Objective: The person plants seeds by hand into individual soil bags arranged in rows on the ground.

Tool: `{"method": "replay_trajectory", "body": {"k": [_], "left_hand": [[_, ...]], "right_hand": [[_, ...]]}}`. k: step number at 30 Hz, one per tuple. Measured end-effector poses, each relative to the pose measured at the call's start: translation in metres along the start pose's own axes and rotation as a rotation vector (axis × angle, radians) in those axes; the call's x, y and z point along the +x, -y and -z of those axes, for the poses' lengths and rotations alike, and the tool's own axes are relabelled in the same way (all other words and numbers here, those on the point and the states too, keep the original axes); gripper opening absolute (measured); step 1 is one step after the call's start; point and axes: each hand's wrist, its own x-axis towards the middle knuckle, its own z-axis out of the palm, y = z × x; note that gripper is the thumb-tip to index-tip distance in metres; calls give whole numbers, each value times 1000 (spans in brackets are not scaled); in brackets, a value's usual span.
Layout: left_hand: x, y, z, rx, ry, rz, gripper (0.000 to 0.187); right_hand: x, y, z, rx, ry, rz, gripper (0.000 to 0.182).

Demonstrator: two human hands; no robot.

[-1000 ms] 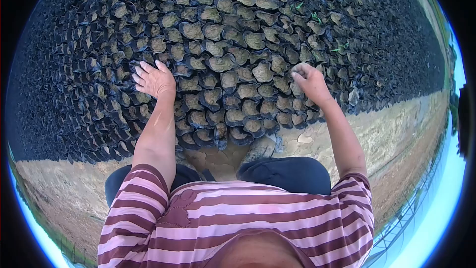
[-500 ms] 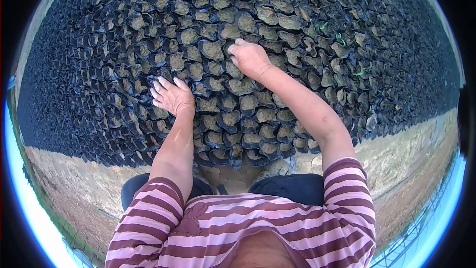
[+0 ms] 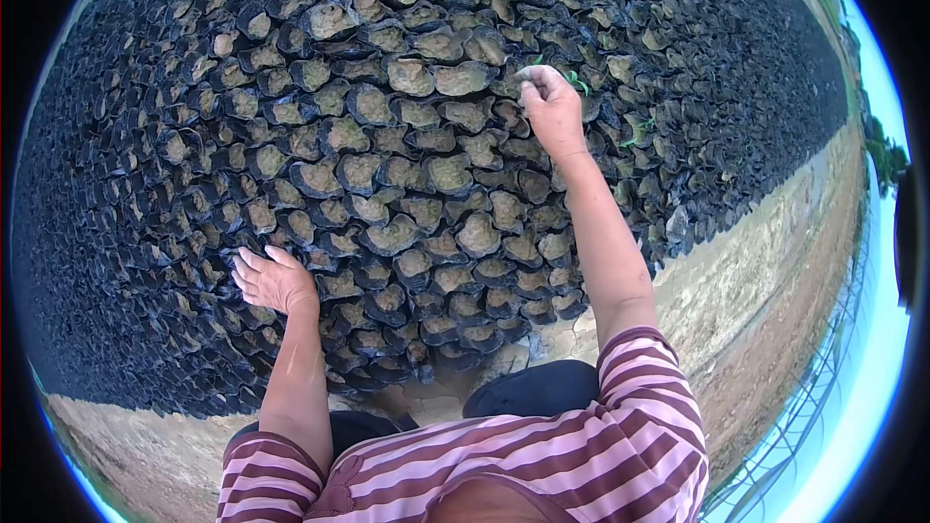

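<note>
Soil-filled black nursery bags (image 3: 450, 174) stand packed side by side before me. My left hand (image 3: 276, 283) rests on bags at the near left, with its fingers spread and nothing in it. Farther out on the right, my right hand (image 3: 554, 108) is over the bag tops, its fingers bent and brought together. Close by its knuckles is a small green plant (image 3: 578, 83). What its fingertips hold, if anything, I cannot make out. Another green sprig (image 3: 637, 131) lies among the bags to the right.
Pale bare ground (image 3: 765, 223) borders the bags on the right and near me. My bent knees in dark trousers (image 3: 538, 389) are at the near edge of the bags. A metal frame structure (image 3: 809, 407) shows at the far right.
My view has swung to the right. My right hand has shifted right among the bags, closer to the green plants. My left hand still lies on the bags, now lower left in view.
</note>
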Motion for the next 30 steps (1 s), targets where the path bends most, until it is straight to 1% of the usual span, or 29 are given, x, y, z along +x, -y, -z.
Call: {"method": "replay_trajectory", "body": {"k": [2, 5, 8, 9, 12, 15, 18, 21, 24, 25, 30], "left_hand": [[0, -1, 0, 6, 6, 5, 53], [0, 0, -2, 4, -4, -4, 53], [-1, 2, -5, -5, -24, -22, 52], [-1, 3, -5, -9, -30, -29, 52], [-1, 1, -2, -61, 8, -24, 53], [0, 1, -2, -54, 1, -25, 53], [-1, 3, -8, -6, -40, -36, 52], [-1, 5, -10, -18, -57, -47, 52], [-1, 4, -9, 8, -38, -33, 52], [0, 3, -8, -10, -31, -35, 52], [-1, 4, -8, -41, -30, -37, 51]], "right_hand": [[7, 3, 22, -330, 0, 179, 20], [16, 13, 23, -434, 140, 235, 21], [35, 8, 19, -764, 186, 517, 24], [40, 3, 15, -794, 179, 535, 18], [49, -1, 11, -1041, 207, 558, 14], [53, -7, 14, -1069, 217, 606, 8], [56, -11, 20, -977, 226, 659, 7], [46, -3, 25, -638, 164, 398, 7], [37, -4, 24, -601, 246, 526, 10], [33, -3, 22, -654, 265, 552, 13], [30, -2, 12, -773, 299, 589, 17]]}}
